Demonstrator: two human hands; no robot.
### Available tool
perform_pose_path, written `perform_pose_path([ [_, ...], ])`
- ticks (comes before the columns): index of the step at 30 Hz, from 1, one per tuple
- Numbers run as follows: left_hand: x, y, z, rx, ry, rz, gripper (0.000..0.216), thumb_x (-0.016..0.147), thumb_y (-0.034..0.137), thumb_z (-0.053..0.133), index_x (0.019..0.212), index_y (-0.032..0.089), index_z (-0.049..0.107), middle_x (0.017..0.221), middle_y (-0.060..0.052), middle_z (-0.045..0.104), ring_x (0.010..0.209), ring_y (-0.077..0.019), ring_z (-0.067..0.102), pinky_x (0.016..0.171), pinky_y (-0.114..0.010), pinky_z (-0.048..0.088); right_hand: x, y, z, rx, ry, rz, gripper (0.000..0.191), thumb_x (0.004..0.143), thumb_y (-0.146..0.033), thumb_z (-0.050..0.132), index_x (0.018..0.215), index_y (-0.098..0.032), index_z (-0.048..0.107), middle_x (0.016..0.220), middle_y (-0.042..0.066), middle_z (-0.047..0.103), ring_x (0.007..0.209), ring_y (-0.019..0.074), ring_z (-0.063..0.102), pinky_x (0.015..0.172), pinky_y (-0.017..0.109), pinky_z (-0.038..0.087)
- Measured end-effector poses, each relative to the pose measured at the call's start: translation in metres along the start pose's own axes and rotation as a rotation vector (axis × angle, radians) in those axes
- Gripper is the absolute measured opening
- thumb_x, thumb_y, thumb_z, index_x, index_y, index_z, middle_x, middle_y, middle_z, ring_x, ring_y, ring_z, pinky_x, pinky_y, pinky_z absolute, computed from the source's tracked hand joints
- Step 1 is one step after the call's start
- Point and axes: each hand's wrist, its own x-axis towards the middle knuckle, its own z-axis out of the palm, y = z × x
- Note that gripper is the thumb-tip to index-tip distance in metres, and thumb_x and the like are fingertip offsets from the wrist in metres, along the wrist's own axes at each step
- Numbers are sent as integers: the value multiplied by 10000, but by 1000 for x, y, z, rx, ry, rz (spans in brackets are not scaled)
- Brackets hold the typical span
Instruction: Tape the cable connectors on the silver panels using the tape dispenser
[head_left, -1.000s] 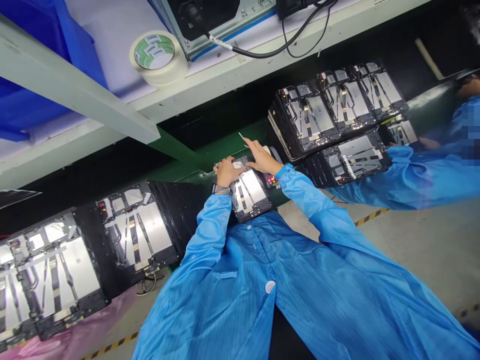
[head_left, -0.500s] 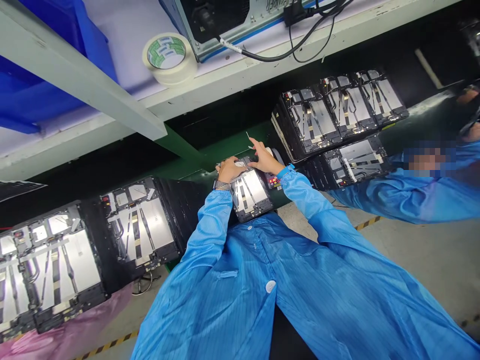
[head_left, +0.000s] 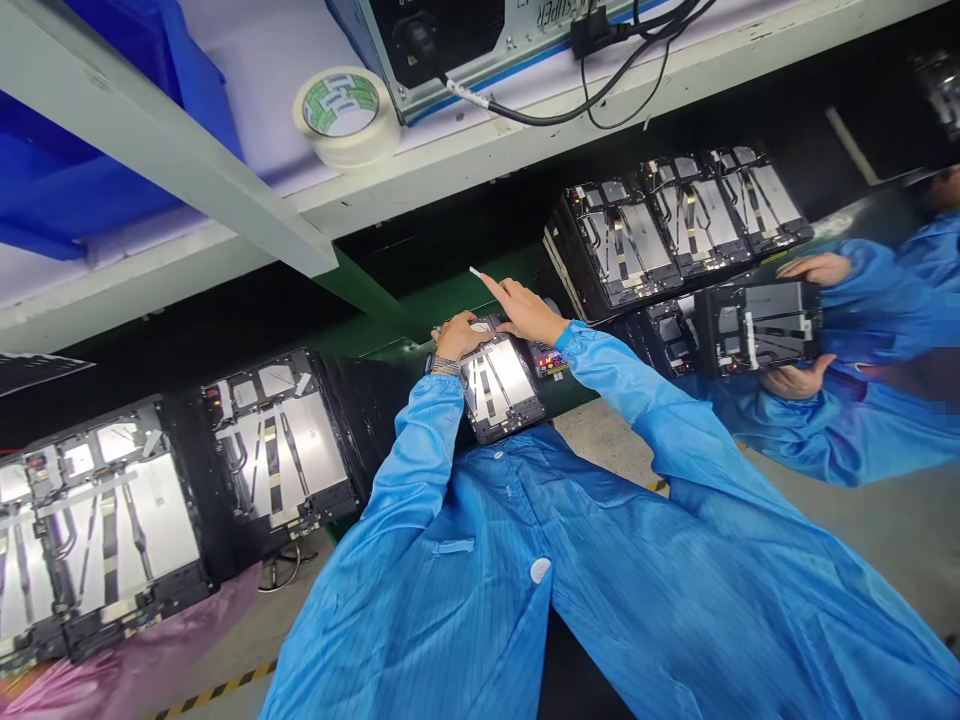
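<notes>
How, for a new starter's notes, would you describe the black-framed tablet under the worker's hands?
On the green conveyor belt, among black-framed tablets with silver panels, look beneath the blue-sleeved person's hands. Only that one has a circuit board with red lights beside it.

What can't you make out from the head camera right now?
Head view only:
What the left hand covers on the open tablet unit: the hand hides it.
The white sliver by the right hand: too small to identify or tell if held.
Markings on the lit circuit board: too small.
Label on the power supply: cut off by the top edge.
Inside the blue bin: hidden by the white shelf beam.
</notes>
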Motion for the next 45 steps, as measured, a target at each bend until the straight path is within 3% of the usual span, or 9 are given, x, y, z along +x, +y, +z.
perform_pose_path([
  [4, 1, 1, -2, -27, -24, -19, 563, 751, 606, 838, 1197, 292, 698, 1287, -89, 746, 1296, -380, 621, 1174, -552, 281, 2, 14, -7, 272, 157, 111, 982, 875, -154, 707, 1700, -238, 181, 1180, 85, 658, 993, 249, 674, 946, 442, 583],
  [7, 0, 4, -5, -43, -32, -28, 532, 738, 579, 858, 1155, 291, 698, 1302, -82, 739, 1287, -376, 625, 1188, -563, 265, 2, 18, -7, 454, 5, 152, 884, 839, -114, 687, 1630, -215, 306, 930, -9, 688, 769, 166, 646, 765, 292, 559],
  [10, -1, 6, -8, -52, -38, -43, 510, 730, 564, 864, 1125, 289, 694, 1304, -77, 735, 1286, -369, 630, 1195, -557, 259, 3, 14, 3, 488, -166, 178, 860, 787, -69, 714, 1571, -189, 381, 807, -45, 687, 720, 149, 632, 709, 236, 508],
  [16, -1, 3, -7, -57, -44, -31, 527, 723, 563, 859, 1143, 298, 683, 1266, -74, 749, 1319, -376, 614, 1201, -553, 257, 7, 10, 22, 342, -155, 200, 913, 749, -35, 642, 1603, -118, 330, 807, -27, 698, 803, 189, 659, 754, 263, 509],
  [24, -1, 3, -7, -44, -45, -19, 534, 728, 571, 847, 1160, 304, 682, 1243, -70, 754, 1329, -390, 613, 1182, -528, 293, 8, 12, 16, 326, -147, 216, 915, 757, -31, 626, 1613, -114, 314, 843, -11, 726, 828, 192, 675, 780, 265, 519],
  [35, -1, -1, -4, -60, -29, -3, 514, 726, 575, 854, 1127, 298, 693, 1269, -86, 752, 1316, -391, 607, 1180, -548, 284, 13, 10, 20, 232, -199, 203, 932, 801, -49, 683, 1636, -105, 273, 880, 21, 758, 825, 223, 699, 784, 313, 546],
  [42, 1, -1, -5, -55, -46, -1, 595, 691, 637, 867, 1150, 302, 690, 1248, -92, 750, 1297, -394, 611, 1160, -538, 311, 10, 0, 27, 72, -189, 241, 1096, 813, -129, 807, 1704, -142, 168, 895, 56, 768, 862, 283, 705, 834, 373, 552],
  [45, 2, -2, -4, -50, -44, 4, 623, 673, 669, 872, 1141, 300, 692, 1247, -94, 748, 1325, -407, 595, 1163, -535, 305, 12, 1, 28, 32, -125, 267, 1141, 767, -140, 865, 1704, -165, 215, 999, 109, 771, 923, 310, 717, 860, 391, 545],
])
